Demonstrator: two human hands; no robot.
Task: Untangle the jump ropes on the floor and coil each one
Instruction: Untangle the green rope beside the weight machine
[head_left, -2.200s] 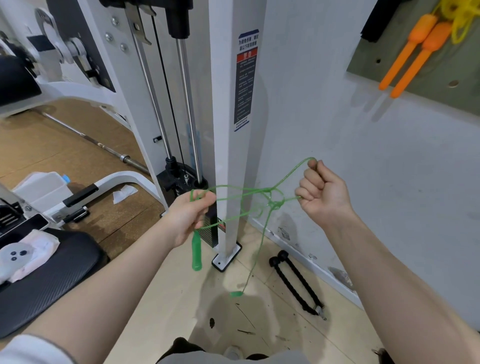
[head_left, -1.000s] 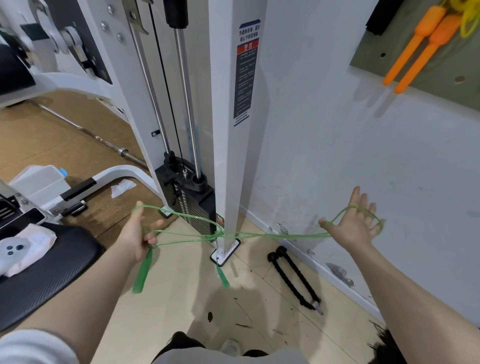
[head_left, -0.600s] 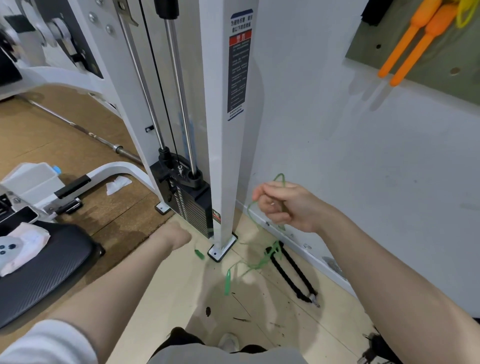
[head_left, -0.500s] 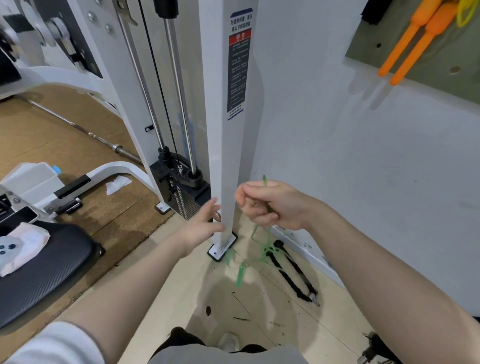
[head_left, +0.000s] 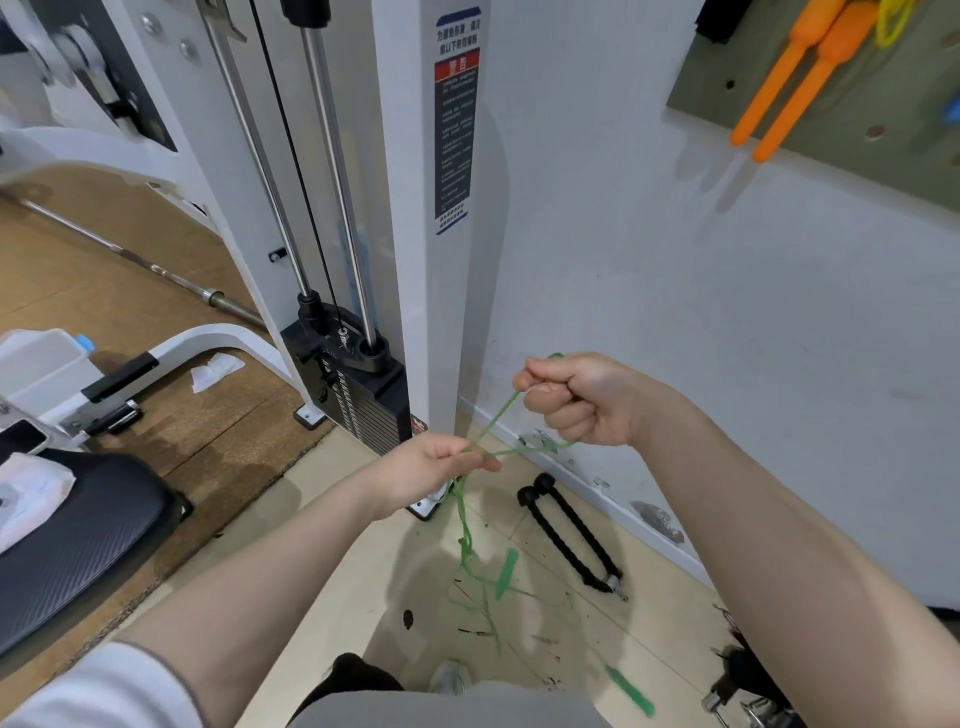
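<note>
I am holding a thin green jump rope (head_left: 524, 449) in the air in front of me, between my two hands, above a pale floor (head_left: 332, 561). A second ago I had it stretched wide between arms flung apart; half a second ago my left hand was bare and only reaching. Now both hands have come close together again and each has hold of the cord.

My right hand (head_left: 582, 400) is a closed fist around gathered cord, with a little green loop showing at the top of the fist. My left hand (head_left: 431, 467) sits lower and just beside it, its fingers (head_left: 480, 462) pinched narrow on two strands that run up to the right fist. Below the left hand the rest of the rope hangs down in a blurred twist. One green handle (head_left: 506, 571) dangles near the floor and a second handle (head_left: 631, 691) shows lower right, also blurred.

I judge that the spread-out pull loosened the tangle, and that I am now starting to gather the cord into loops. The hanging part still looks twisted, so the coil is not made yet.

Outward from the rope: a black rope handle attachment (head_left: 571, 540) lies on the floor by the wall. A white gym machine post (head_left: 415, 208) stands just behind my hands, with a black weight stack (head_left: 363, 400) at its foot. The post carries a dark warning sticker (head_left: 452, 124) with a red band and Chinese print, too small for me to read surely. Two orange handles (head_left: 789, 88) hang on a green pegboard (head_left: 857, 114) at upper right.
</note>
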